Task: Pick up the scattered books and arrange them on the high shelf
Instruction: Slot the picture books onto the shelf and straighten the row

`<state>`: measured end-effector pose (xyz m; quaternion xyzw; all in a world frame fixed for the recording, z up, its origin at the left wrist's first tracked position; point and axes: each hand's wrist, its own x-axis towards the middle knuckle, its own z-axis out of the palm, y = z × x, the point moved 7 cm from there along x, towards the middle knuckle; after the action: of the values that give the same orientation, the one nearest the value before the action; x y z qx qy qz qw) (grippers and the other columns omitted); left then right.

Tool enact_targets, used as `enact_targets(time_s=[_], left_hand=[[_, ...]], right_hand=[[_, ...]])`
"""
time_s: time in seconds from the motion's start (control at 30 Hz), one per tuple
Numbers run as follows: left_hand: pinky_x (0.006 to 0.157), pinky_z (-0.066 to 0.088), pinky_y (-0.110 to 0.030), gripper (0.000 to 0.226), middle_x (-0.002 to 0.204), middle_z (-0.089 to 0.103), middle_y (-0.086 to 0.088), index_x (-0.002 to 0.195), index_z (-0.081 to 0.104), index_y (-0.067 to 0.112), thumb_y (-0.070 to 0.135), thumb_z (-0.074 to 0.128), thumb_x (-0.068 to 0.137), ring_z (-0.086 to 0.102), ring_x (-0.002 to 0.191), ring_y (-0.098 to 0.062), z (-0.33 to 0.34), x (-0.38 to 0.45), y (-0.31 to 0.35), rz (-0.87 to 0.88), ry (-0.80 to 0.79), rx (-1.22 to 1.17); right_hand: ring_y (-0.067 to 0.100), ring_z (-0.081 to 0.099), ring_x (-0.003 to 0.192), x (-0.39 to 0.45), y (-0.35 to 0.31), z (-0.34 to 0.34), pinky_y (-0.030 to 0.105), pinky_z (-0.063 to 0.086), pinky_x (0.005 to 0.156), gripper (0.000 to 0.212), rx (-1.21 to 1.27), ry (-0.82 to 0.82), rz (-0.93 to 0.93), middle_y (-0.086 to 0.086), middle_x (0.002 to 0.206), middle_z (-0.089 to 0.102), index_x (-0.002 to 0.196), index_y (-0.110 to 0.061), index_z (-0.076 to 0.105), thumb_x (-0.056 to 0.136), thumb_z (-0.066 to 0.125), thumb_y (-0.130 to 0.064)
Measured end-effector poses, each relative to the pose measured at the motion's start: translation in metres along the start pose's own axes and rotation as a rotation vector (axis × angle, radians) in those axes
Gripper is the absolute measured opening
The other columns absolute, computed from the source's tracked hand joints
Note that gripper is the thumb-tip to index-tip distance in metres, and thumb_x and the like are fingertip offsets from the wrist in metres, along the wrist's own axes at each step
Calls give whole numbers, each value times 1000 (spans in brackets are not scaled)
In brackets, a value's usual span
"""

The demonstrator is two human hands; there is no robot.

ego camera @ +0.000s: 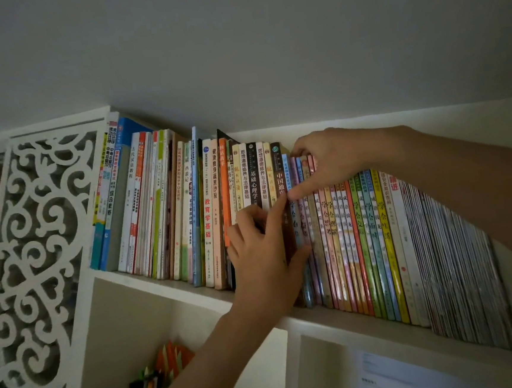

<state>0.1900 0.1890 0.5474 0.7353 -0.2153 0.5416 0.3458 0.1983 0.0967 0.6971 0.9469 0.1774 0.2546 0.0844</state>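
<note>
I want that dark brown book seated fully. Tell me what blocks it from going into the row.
Nothing separate blocks it. The dark brown book is wedged between tightly packed neighbours; left hand presses its spine, right hand holds back the thin books beside it.

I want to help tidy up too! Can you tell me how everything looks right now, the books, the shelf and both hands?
High shelf: packed with upright books from end to end.
Dark brown book: upright in the row, both hands on it.
Left hand: fingers pressed against the dark brown book's spine.
Right hand: resting over the book tops, thumb on the dark brown book.
Thin colourful books: leaning a little.
Lower compartment: holds coloured paper pieces.
</note>
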Motion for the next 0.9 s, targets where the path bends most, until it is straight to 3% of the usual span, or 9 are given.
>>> enact_targets(time_s=[0.13,0.27,0.37,0.43,0.57,0.63,0.7,0.77,0.9], left_hand=[[102,25,-39,79,137,24,-4,151,18,34,32,64,86,23,126,-21,6,-1,-2,-6,-27,30],[103,28,-46,75,135,27,-4,145,26,31,25,65,81,27,125,-23,1,4,3,-76,9,50],[103,28,-49,75,138,29,-6,145,29,27,26,67,80,28,126,-27,-2,3,10,-86,-28,125],[95,38,-54,79,138,39,-13,142,40,19,28,77,72,40,122,-34,-3,1,18,-29,-43,253],[87,47,-55,89,138,46,-18,139,48,15,38,85,62,48,117,-39,2,-3,22,54,-71,440],[93,43,-56,95,144,39,-18,143,43,21,49,83,61,42,124,-39,5,-3,23,60,-123,456],[105,30,-57,102,153,18,-17,149,26,26,61,74,66,24,136,-39,7,-2,24,61,-203,475],[111,19,-56,105,155,0,-15,151,11,30,65,68,70,8,141,-37,13,-3,21,41,-244,476],[96,37,-63,112,149,30,-19,142,40,26,67,81,46,32,130,-43,9,-4,17,5,-251,482]], right_hand=[[10,62,81,4,-4,0,21,48,63,60,-68,9,2,-4,96,63,120,-17,51,74,75,-48],[12,62,83,4,-9,0,20,46,60,62,-116,15,21,-2,98,63,118,-16,52,71,78,-48],[16,64,88,-2,-7,-5,33,55,75,72,-225,49,64,0,102,66,114,-18,56,64,74,-66],[19,63,98,-12,0,-15,39,54,86,86,-260,75,95,2,113,66,122,-18,57,59,69,-75],[21,60,111,-30,5,-28,39,50,96,94,-171,85,72,4,130,61,134,-14,53,63,65,-74],[20,62,109,-31,1,-21,39,51,95,87,-166,52,75,3,123,64,130,-17,57,64,68,-73],[17,65,93,-27,2,-10,39,55,85,69,-191,52,89,-2,101,70,112,-22,66,61,74,-69],[17,63,86,-23,4,-4,37,53,81,61,-223,103,95,-3,93,68,101,-22,66,59,77,-65],[21,58,95,-24,-2,0,43,41,91,60,-326,133,104,-2,100,64,105,-22,59,65,74,-65]])
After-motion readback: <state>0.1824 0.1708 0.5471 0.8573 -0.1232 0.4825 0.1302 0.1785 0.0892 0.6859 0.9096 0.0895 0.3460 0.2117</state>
